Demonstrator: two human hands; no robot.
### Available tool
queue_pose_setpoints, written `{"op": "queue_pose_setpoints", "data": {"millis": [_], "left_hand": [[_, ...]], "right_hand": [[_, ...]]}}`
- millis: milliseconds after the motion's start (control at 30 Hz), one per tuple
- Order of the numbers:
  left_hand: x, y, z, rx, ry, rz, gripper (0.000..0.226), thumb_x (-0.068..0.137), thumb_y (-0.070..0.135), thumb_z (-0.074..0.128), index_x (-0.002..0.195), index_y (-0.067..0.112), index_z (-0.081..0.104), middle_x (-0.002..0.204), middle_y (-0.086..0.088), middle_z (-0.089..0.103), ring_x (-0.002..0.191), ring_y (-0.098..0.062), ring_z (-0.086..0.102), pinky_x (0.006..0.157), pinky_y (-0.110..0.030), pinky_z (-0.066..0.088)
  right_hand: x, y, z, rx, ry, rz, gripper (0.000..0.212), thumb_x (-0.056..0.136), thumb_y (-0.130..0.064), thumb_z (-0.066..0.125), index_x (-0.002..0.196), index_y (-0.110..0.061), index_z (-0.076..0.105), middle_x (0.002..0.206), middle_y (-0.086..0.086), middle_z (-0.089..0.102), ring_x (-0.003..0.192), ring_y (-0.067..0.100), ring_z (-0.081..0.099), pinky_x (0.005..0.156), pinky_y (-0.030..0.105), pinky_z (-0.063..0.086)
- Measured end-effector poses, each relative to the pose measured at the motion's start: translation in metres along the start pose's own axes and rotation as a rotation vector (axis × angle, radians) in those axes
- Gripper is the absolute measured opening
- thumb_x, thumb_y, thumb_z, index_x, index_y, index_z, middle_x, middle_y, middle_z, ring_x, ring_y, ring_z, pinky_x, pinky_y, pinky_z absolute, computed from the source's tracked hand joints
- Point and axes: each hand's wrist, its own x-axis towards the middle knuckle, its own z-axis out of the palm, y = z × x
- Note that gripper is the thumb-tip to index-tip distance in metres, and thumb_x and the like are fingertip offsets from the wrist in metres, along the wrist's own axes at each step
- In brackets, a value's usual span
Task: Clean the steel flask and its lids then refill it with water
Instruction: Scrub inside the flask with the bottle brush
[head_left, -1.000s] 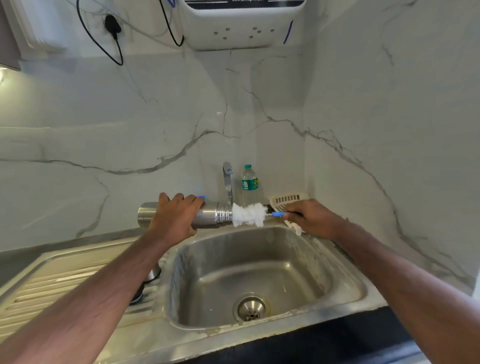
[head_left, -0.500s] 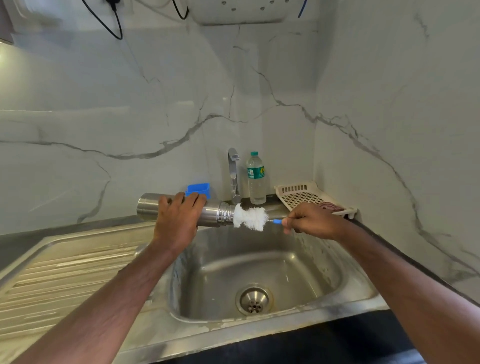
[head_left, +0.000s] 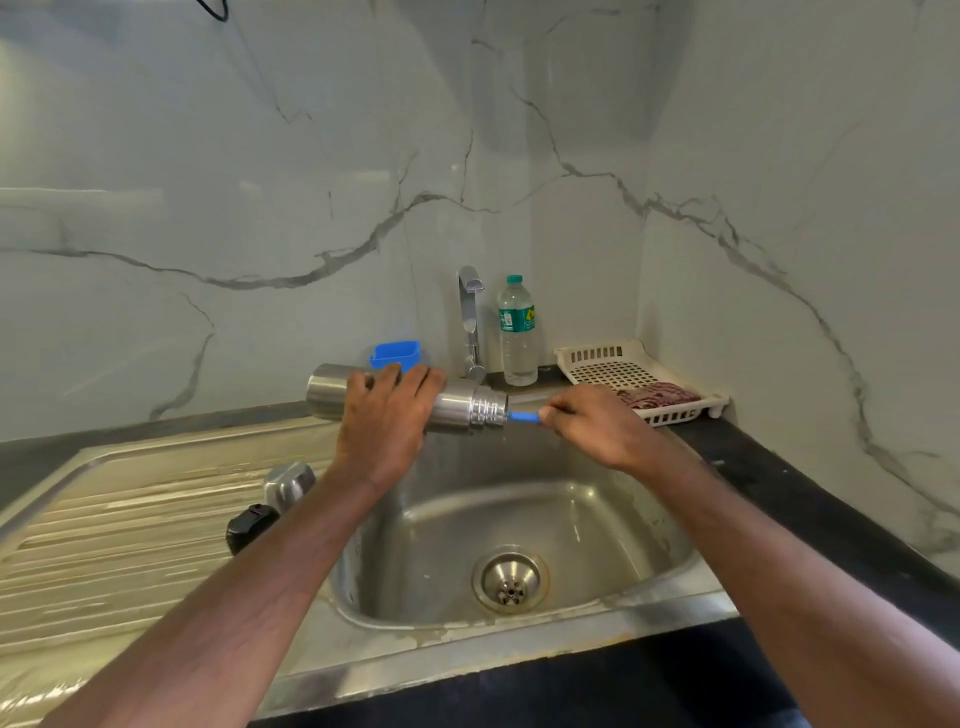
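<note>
- Head view: the steel flask (head_left: 457, 410) is held lying on its side above the far edge of the sink basin (head_left: 519, 525), its threaded mouth turned to the right.
- The flask's middle is gripped from above by the left hand (head_left: 387, 418), the fingers curled over the body.
- A blue brush handle (head_left: 523, 417) is seen projecting from the flask's mouth; its far end is pinched by the right hand (head_left: 597, 423), thumb and fingers closed together on it. The brush head is hidden inside the flask.
- A steel lid (head_left: 289, 484) and a black inner lid (head_left: 250, 526) are set on the ribbed drainboard (head_left: 130, 525), near its right edge, just beside the basin; the two look close together, though contact cannot be told.
- A tap (head_left: 470, 322) is mounted at the back edge of the sink, with a clear plastic water bottle (head_left: 517, 332) just to its right and a blue container (head_left: 395, 354) to its left, behind the flask.
- A cream plastic basket (head_left: 613, 364) is placed in the far right corner of the dark counter (head_left: 779, 488), with a reddish cloth (head_left: 658, 394) lying in it.
</note>
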Motion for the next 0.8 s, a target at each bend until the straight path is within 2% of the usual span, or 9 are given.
{"op": "queue_pose_setpoints", "data": {"millis": [100,200,333,500,567,700,800], "left_hand": [[-0.005,0.004,0.001,-0.027,0.010,-0.072,0.071,0.060,0.015,0.091,0.126,0.018,0.063,0.121,-0.003,0.068,0.109,-0.030,0.063,0.088,-0.046,0.041],[-0.020,0.021,0.011,-0.078,-0.018,-0.115,0.078,0.059,0.012,0.092,0.131,0.016,0.062,0.124,-0.005,0.067,0.114,-0.032,0.062,0.092,-0.049,0.044],[-0.027,0.027,0.024,-0.137,-0.013,-0.135,0.086,0.053,0.014,0.096,0.131,0.018,0.060,0.122,-0.003,0.068,0.110,-0.027,0.064,0.088,-0.044,0.046],[-0.021,0.024,0.027,-0.167,-0.028,-0.154,0.087,0.051,0.018,0.096,0.131,0.018,0.062,0.120,0.000,0.070,0.107,-0.025,0.066,0.083,-0.041,0.049],[-0.021,0.030,0.030,-0.191,-0.045,-0.152,0.087,0.050,0.020,0.097,0.130,0.017,0.062,0.120,0.000,0.070,0.105,-0.024,0.067,0.080,-0.040,0.050],[-0.019,0.035,0.029,-0.256,-0.062,-0.135,0.089,0.054,0.023,0.096,0.134,0.016,0.059,0.124,-0.001,0.069,0.111,-0.024,0.067,0.085,-0.041,0.052],[-0.018,0.033,0.030,-0.263,-0.051,-0.114,0.092,0.055,0.030,0.098,0.136,0.016,0.057,0.126,-0.001,0.068,0.114,-0.023,0.066,0.087,-0.042,0.053]], "right_hand": [[0.008,0.012,0.004,-0.062,0.008,0.020,0.025,0.100,-0.022,0.057,0.088,-0.010,0.076,0.078,0.009,0.070,0.070,0.022,0.062,0.065,0.033,0.046],[0.003,0.026,0.017,-0.071,-0.028,0.001,0.026,0.103,-0.026,0.054,0.090,-0.015,0.072,0.073,0.001,0.064,0.063,0.014,0.056,0.058,0.028,0.044],[-0.004,0.048,0.032,-0.190,0.125,-0.117,0.021,0.103,-0.033,0.051,0.090,-0.026,0.065,0.078,-0.011,0.058,0.072,0.009,0.052,0.066,0.031,0.042],[0.003,0.078,0.018,-0.232,0.282,-0.154,0.017,0.101,-0.032,0.055,0.090,-0.029,0.068,0.077,-0.019,0.054,0.072,0.011,0.051,0.074,0.040,0.046],[0.004,0.071,0.021,-0.265,0.298,-0.148,0.017,0.100,-0.033,0.054,0.091,-0.029,0.067,0.079,-0.017,0.054,0.075,0.014,0.052,0.076,0.040,0.044],[-0.002,0.045,0.026,-0.356,0.361,-0.182,0.022,0.096,-0.033,0.049,0.093,-0.024,0.069,0.084,-0.007,0.065,0.076,0.017,0.053,0.080,0.039,0.040],[-0.006,0.059,0.010,-0.363,0.426,-0.154,0.015,0.092,-0.032,0.058,0.088,-0.025,0.070,0.077,-0.008,0.065,0.073,0.017,0.055,0.078,0.034,0.037]]}}
